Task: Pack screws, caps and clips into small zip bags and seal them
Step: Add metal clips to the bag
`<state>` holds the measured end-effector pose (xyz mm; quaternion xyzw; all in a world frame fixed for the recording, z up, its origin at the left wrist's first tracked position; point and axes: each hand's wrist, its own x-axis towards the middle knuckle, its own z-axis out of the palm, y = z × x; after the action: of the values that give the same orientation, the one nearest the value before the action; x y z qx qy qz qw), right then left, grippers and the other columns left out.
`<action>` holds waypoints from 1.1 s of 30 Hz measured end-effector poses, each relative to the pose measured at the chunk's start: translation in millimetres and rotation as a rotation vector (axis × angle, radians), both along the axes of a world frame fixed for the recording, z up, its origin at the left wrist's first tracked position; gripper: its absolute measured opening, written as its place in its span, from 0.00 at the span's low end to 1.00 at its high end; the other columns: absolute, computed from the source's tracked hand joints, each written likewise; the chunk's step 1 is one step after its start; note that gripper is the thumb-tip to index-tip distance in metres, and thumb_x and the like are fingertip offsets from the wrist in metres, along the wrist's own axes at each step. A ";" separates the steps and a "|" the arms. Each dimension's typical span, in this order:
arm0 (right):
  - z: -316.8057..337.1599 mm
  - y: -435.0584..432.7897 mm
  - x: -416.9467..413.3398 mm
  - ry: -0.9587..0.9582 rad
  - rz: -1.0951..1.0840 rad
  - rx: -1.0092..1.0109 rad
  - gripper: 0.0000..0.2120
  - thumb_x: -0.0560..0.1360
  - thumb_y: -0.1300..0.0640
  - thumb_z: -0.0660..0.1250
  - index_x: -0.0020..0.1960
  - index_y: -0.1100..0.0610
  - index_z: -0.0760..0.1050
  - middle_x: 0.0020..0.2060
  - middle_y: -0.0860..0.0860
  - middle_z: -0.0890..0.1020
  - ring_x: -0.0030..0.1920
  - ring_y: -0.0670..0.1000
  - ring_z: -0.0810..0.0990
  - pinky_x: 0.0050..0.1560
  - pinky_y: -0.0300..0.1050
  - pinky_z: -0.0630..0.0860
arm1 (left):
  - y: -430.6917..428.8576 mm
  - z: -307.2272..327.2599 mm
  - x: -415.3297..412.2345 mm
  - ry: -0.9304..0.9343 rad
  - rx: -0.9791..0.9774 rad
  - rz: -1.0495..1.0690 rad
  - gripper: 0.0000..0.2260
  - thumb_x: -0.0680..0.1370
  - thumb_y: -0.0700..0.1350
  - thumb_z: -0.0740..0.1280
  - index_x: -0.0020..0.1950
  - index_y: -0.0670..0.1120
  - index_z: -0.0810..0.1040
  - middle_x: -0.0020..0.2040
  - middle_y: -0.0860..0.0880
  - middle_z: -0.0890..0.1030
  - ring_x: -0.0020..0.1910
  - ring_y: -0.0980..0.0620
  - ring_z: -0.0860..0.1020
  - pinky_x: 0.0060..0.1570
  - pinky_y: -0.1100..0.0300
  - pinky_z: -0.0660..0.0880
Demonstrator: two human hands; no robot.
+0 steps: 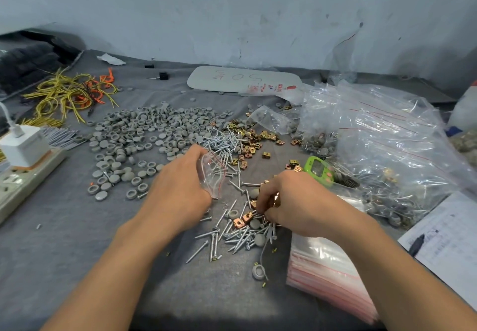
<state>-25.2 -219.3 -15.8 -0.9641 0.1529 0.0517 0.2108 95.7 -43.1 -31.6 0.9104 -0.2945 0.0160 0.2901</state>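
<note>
My left hand (178,186) holds a small clear zip bag (213,173) with a red seal line, its mouth spread open toward the right. My right hand (286,201) is curled over a small heap of silver screws (227,237), copper clips (244,219) and grey caps (259,239) on the grey cloth, its fingers closed on a few copper clips and screws. A large spread of grey caps (144,134) lies behind my left hand. More screws (222,143) and brass clips (254,137) lie behind the bag.
A stack of empty zip bags (327,276) lies under my right forearm. Filled bags in a big clear sack (387,134) pile up at the right, beside a green counter (318,169). A power strip with charger (23,155), yellow wires (67,93) and paper (449,243) border the work area.
</note>
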 end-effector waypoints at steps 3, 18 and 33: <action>-2.0 -4.3 -1.9 -0.015 0.015 0.013 0.11 0.72 0.58 0.75 0.40 0.42 0.85 0.27 0.29 0.76 0.33 0.31 0.76 0.27 0.26 0.66 | 0.6 0.4 -0.3 0.008 0.014 0.011 0.20 0.73 0.48 0.77 0.53 0.60 0.68 0.42 0.60 0.74 0.38 0.63 0.70 0.32 0.64 0.61; -12.0 -6.2 0.0 -0.212 -0.105 0.356 0.11 0.81 0.64 0.63 0.47 0.52 0.80 0.27 0.46 0.82 0.25 0.44 0.76 0.26 0.34 0.69 | -0.4 -3.7 -0.8 -0.013 0.006 -0.025 0.15 0.75 0.49 0.74 0.51 0.59 0.68 0.41 0.58 0.75 0.38 0.61 0.72 0.33 0.58 0.65; -14.3 -15.6 16.3 -0.181 -0.206 -0.043 0.11 0.76 0.42 0.72 0.41 0.48 0.85 0.32 0.43 0.84 0.34 0.44 0.80 0.34 0.40 0.72 | 4.8 -4.5 2.9 -0.017 -0.025 -0.007 0.14 0.75 0.49 0.73 0.52 0.58 0.69 0.42 0.57 0.76 0.38 0.60 0.72 0.34 0.55 0.66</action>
<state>-8.9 -235.0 -30.1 -0.9482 0.2327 -0.0607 0.2074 98.6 -38.4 -36.1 0.9055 -0.3001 0.0264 0.2988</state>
